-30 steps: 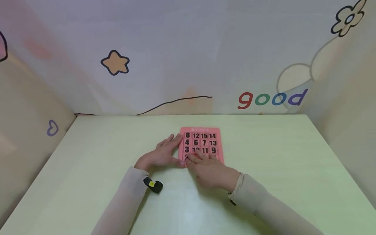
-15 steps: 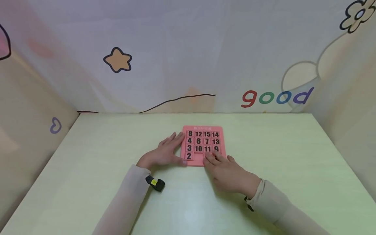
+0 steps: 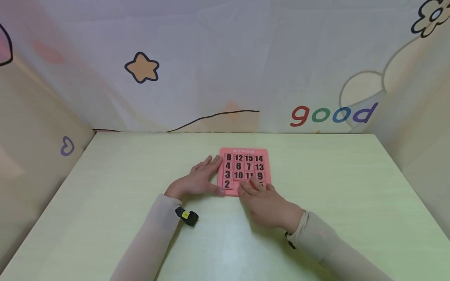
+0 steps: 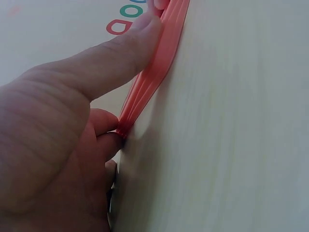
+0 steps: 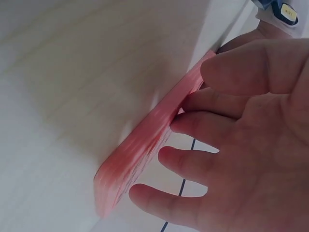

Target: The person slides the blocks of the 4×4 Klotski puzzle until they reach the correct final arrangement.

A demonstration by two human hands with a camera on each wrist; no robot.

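Note:
A pink number slide puzzle (image 3: 243,151) lies flat on the table, with black numbers on its square tiles. My left hand (image 3: 197,180) spreads along its left edge, the thumb at the near left corner and the fingertips higher up that side. In the left wrist view the thumb (image 4: 106,65) lies straight against the pink rim. My right hand (image 3: 270,205) rests its extended fingertips on the bottom row, right of the tile marked 2 (image 3: 227,184), hiding part of that row. The right wrist view shows its fingers (image 5: 188,162) stretched out over the puzzle's near side.
The pale green table (image 3: 334,187) extends around the puzzle. A printed cloth backdrop (image 3: 211,58) with a star and the word good stands along the far edge and both sides. A black wrist camera (image 3: 190,217) sits on the left sleeve.
My right hand moved right along the bottom row, showing the tile marked 2 and a gap beside it, then shifted slightly back left. The left hand keeps its place on the puzzle's edge.

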